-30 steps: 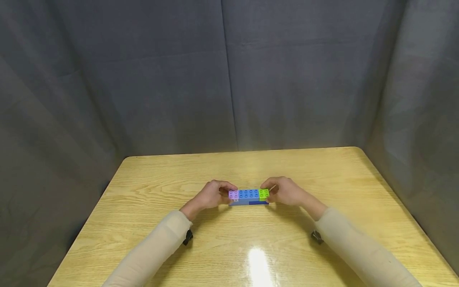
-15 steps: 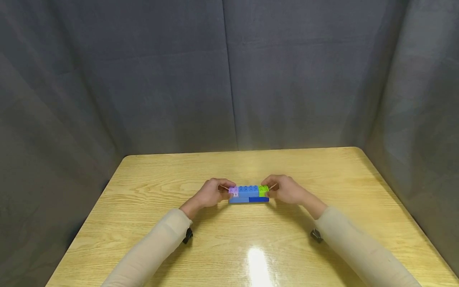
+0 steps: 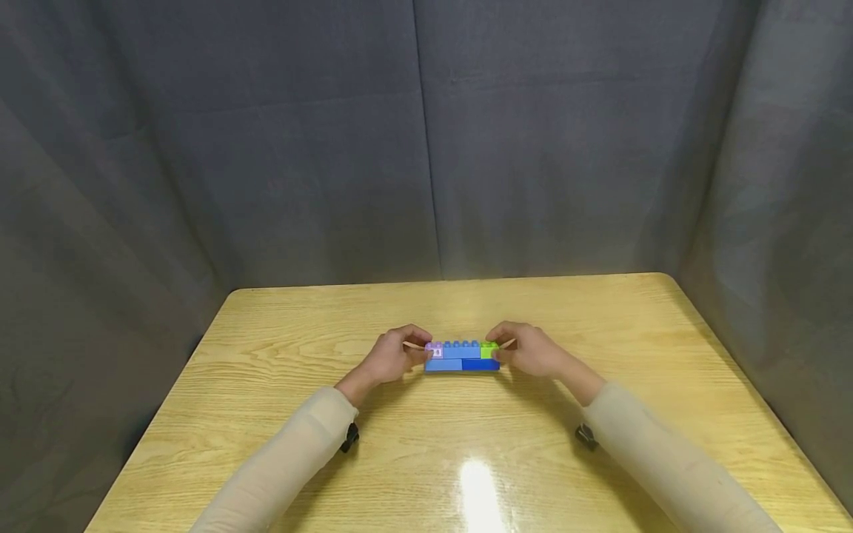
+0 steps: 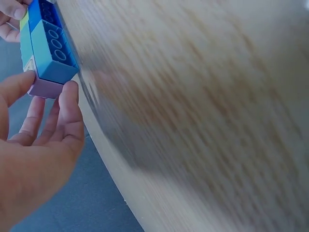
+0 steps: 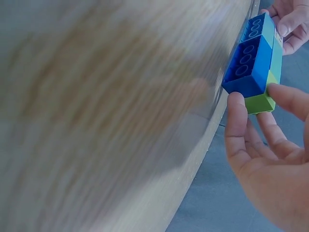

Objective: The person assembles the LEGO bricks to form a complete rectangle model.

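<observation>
Both hands hold one joined block of toy building bricks at the middle of the head view. Its upper row has a lilac brick (image 3: 437,353) at the left end, a light blue brick (image 3: 462,352) between, and a lime green brick (image 3: 487,353) at the right end. Below are another light blue brick (image 3: 443,365) and a dark blue brick (image 3: 480,365), side by side. My left hand (image 3: 388,358) pinches the lilac end with thumb and fingers; my right hand (image 3: 533,351) pinches the lime green end. Hollow undersides of the lower bricks show in both wrist views.
A wooden table (image 3: 320,318) lies under the hands, with a bright reflection near its front. Dark grey curtains (image 3: 300,170) hang behind it and at both sides. A black device (image 3: 349,437) is at the left wrist, another (image 3: 586,437) at the right.
The brick block has tipped back, so its front shows more and its studded top less. Both hands have shifted slightly up in the view with it, keeping hold of the ends.
</observation>
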A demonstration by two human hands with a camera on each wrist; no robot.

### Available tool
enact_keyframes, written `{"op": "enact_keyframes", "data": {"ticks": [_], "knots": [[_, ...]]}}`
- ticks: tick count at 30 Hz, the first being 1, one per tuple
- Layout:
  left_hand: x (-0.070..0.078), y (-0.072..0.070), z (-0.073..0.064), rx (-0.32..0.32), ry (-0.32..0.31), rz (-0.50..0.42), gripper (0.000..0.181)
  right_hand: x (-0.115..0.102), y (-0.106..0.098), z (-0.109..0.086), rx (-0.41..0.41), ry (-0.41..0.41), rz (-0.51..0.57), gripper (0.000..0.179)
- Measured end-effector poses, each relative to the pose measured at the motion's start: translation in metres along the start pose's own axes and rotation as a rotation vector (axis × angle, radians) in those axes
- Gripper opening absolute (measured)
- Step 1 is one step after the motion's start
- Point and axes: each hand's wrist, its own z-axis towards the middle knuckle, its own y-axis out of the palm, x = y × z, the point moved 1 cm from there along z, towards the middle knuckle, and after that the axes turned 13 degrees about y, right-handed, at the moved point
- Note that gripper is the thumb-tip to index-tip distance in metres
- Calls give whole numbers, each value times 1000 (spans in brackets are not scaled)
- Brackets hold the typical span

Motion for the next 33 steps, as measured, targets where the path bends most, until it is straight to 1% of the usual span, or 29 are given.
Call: {"op": "enact_keyframes", "data": {"ticks": [4,10,14,19,24,28,31,33], "knots": [[0,-1,0,6,-17,-32,32,0,-2,1,-19,13,8,34],[-2,-2,-1,-6,-39,-81,46,3,-3,3,-55,24,16,46],[-5,-2,-1,-18,-66,-120,51,6,-3,6,-55,30,16,48],[-6,-3,-2,-25,-76,-116,51,8,-4,8,-55,47,17,48],[-7,-3,-2,-17,-78,-97,48,8,-7,8,-55,32,27,47],[-7,-3,-2,-9,-82,-81,44,7,-7,9,-49,54,32,47],[-7,-4,-1,-1,-83,-76,43,6,-7,10,-45,85,35,47],[-6,-4,0,3,-83,-76,42,6,-8,11,-42,87,26,47]]}}
